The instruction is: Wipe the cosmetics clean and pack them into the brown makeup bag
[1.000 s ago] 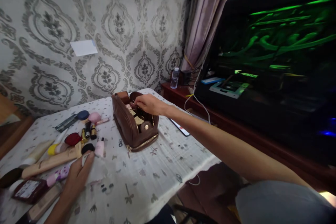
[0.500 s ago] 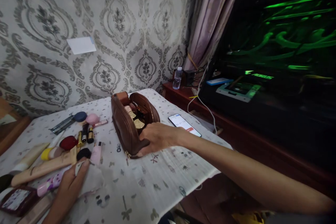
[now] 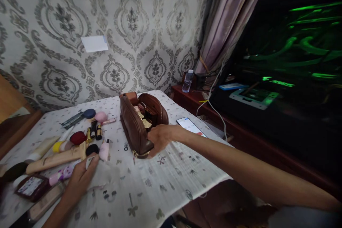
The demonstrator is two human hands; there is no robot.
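At the near end of 1 open brown bag (image 3: 136, 128), the right hand (image 3: 161, 139) has its fingers bent against the wall (their exact grip I cannot tell). The left hand (image 3: 82, 176) pinches 1 whitish item (image 3: 89, 162), beside the cosmetics, between thumb and fingers.

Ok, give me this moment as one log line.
left hand: beside cosmetics, hold unclear | right hand: gripping brown bag's near end | brown bag: open, gold-coloured items inside | phone: screen lit

Patterned cloth (image 3: 139, 192) under brown bag (image 3: 133, 124), cosmetics (image 3: 56, 160).
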